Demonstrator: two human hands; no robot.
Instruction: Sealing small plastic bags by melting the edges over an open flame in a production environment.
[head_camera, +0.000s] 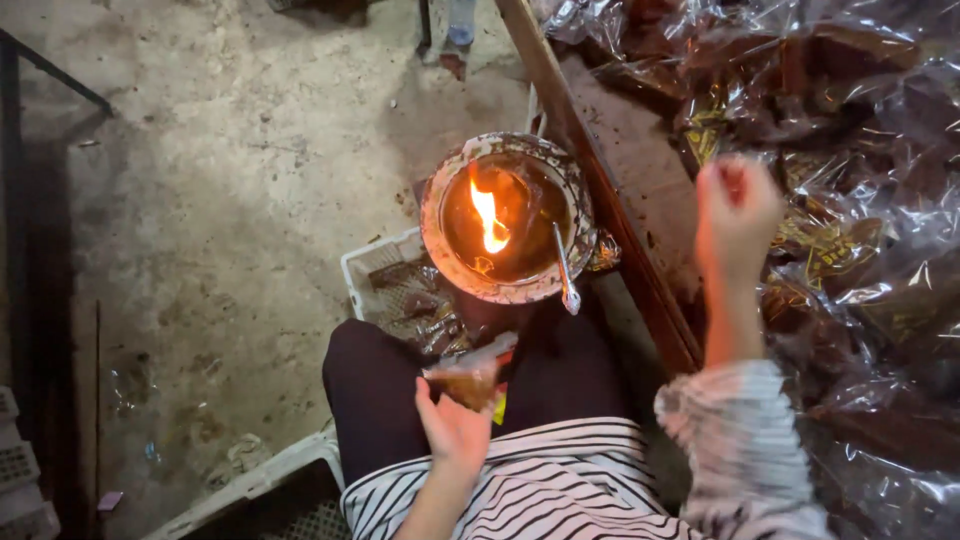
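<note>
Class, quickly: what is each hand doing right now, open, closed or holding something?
Left hand: closed on a small clear-wrapped brown packet over the lap.
Right hand: raised above the pile of wrapped packets, fingers curled; blurred, so any contents cannot be told.

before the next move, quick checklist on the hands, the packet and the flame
1. Left hand has a grip on the small wrapped packet: ok, held over the lap.
2. Packet apart from the flame: ok, a gap shows.
3. Flame lit in the round metal bowl: ok.
4. Right hand free: cannot tell, it is blurred and raised over the pile of wrapped packets.
5. Spoon settled: ok, it leans on the bowl's rim.
6. White crate under the bowl steady: cannot tell.
</note>
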